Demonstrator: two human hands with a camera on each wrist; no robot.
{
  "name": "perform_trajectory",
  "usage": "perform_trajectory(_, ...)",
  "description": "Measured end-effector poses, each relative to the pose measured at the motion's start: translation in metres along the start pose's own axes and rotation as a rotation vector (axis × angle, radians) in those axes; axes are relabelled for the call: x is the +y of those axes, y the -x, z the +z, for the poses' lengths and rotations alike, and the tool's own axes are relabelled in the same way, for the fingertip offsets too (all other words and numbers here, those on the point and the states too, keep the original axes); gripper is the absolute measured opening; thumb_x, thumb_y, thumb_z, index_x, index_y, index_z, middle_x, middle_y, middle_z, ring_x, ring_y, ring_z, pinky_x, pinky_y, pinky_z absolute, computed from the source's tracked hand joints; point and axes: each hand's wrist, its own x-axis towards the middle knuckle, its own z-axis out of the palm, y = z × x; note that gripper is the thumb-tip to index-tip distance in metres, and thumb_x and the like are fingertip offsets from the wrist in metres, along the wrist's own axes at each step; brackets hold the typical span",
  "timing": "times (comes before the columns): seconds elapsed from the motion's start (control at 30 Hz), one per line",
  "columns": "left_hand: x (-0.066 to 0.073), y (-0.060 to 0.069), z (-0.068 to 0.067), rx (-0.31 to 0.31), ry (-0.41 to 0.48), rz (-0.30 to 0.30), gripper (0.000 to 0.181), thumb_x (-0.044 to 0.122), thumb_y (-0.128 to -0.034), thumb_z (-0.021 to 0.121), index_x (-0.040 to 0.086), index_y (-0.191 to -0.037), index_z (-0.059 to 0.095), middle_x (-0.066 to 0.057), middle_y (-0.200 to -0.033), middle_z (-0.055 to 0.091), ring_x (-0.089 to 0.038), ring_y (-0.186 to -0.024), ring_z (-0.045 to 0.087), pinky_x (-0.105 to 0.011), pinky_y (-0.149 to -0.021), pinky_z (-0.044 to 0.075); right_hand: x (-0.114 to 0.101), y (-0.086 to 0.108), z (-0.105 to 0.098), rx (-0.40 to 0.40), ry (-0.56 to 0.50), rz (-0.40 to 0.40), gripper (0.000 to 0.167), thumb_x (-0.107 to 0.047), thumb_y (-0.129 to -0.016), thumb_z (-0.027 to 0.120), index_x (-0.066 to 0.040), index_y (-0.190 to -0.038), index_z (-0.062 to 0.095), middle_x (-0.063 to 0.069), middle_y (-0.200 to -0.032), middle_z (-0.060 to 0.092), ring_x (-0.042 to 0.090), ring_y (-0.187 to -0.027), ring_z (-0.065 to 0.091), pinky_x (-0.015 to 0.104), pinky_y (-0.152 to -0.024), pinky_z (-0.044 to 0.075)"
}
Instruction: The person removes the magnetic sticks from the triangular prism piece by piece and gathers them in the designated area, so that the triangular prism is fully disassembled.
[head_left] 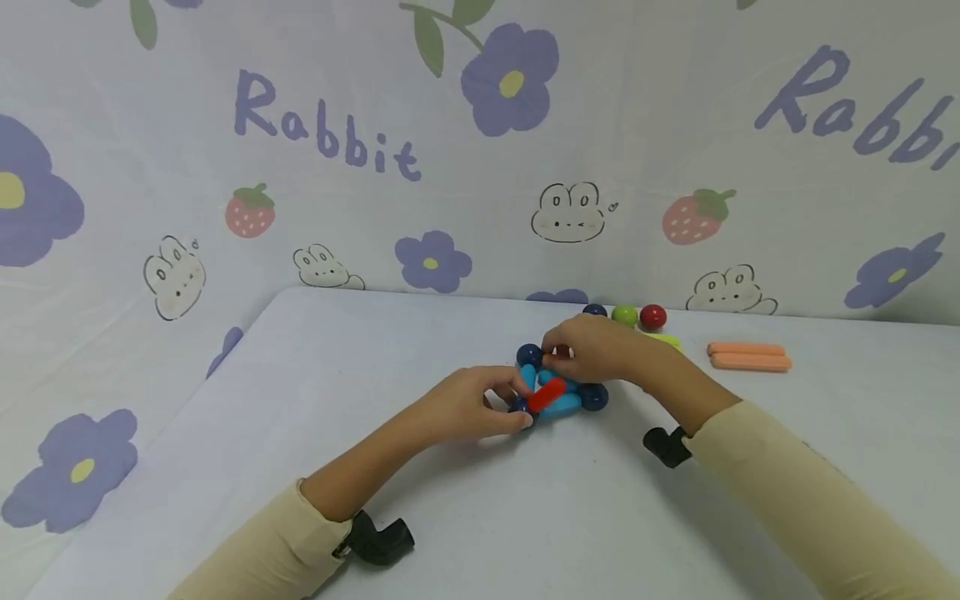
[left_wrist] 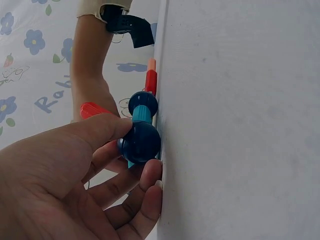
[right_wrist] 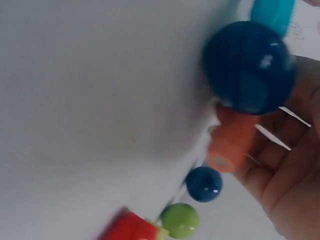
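Observation:
A frame of light-blue rods [head_left: 561, 407] joined by navy balls [head_left: 593, 397] lies on the table. My left hand [head_left: 476, 404] pinches the near-left navy ball [left_wrist: 141, 142] between thumb and fingers. A red rod [head_left: 547, 394] slants up from that ball. My right hand [head_left: 592, 346] is over the far side of the frame, its fingertips beside the far navy ball [head_left: 529, 356]. In the right wrist view its fingers hold an orange rod [right_wrist: 231, 142], partly covered by a navy ball [right_wrist: 250, 67]. The head view largely hides that rod behind the hand.
Behind my right hand stand a loose navy ball [head_left: 595, 310], a green ball [head_left: 625, 315] and a red ball [head_left: 653, 317]. A yellow-green rod [head_left: 663, 340] shows past the wrist. Two orange rods [head_left: 750, 362] lie further right. A patterned cloth [head_left: 465, 167] hangs behind the table.

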Motion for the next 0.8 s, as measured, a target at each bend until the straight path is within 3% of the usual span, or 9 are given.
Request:
perform_trajectory(0.2, -0.001, 0.001, 0.001, 0.010, 0.004, 0.021, 0.017, 0.024, -0.0914, 0.074, 0.020, -0.107, 0.068, 0.005, -0.097, 0.067, -0.015, -0.077, 0.064, -0.027, -0.067, 0.055, 0.010, 0.003, 0.011, 0.058, -0.023, -0.038, 0.017, -0.010, -0.097, 0.064, -0.009, -0.112, 0.073, 0.002, -0.092, 0.068, 0.015, -0.077, 0.057, 0.029, -0.073, 0.055)
perform_trajectory(0.43, 0.000, 0.002, 0.000, 0.015, -0.010, 0.013, 0.017, 0.024, -0.0914, 0.074, 0.021, -0.106, 0.068, 0.004, -0.097, 0.067, -0.015, -0.077, 0.064, -0.027, -0.068, 0.055, 0.010, 0.013, 0.010, 0.122, -0.068, 0.024, 0.020, -0.012, -0.097, 0.067, -0.006, -0.116, 0.068, 0.003, -0.092, 0.067, 0.019, -0.084, 0.061, 0.033, -0.078, 0.057)
perform_trajectory(0.6, -0.001, 0.001, 0.002, 0.016, -0.011, -0.009, 0.016, 0.024, -0.0913, 0.074, 0.022, -0.106, 0.068, 0.005, -0.097, 0.067, -0.016, -0.077, 0.063, -0.028, -0.067, 0.055, 0.005, 0.031, 0.002, 0.169, -0.109, 0.044, 0.023, -0.003, -0.098, 0.061, 0.001, -0.121, 0.065, 0.011, -0.107, 0.067, 0.027, -0.100, 0.062, 0.042, -0.089, 0.055)
perform_trajectory(0.8, 0.001, 0.000, 0.002, 0.016, -0.017, -0.020, 0.017, 0.025, -0.0914, 0.074, 0.022, -0.107, 0.068, 0.005, -0.098, 0.067, -0.016, -0.079, 0.063, -0.028, -0.066, 0.055, 0.006, 0.061, -0.005, 0.257, -0.120, 0.062, 0.036, 0.001, -0.092, 0.069, -0.003, -0.127, 0.061, 0.009, -0.107, 0.066, 0.024, -0.098, 0.061, 0.042, -0.085, 0.056)
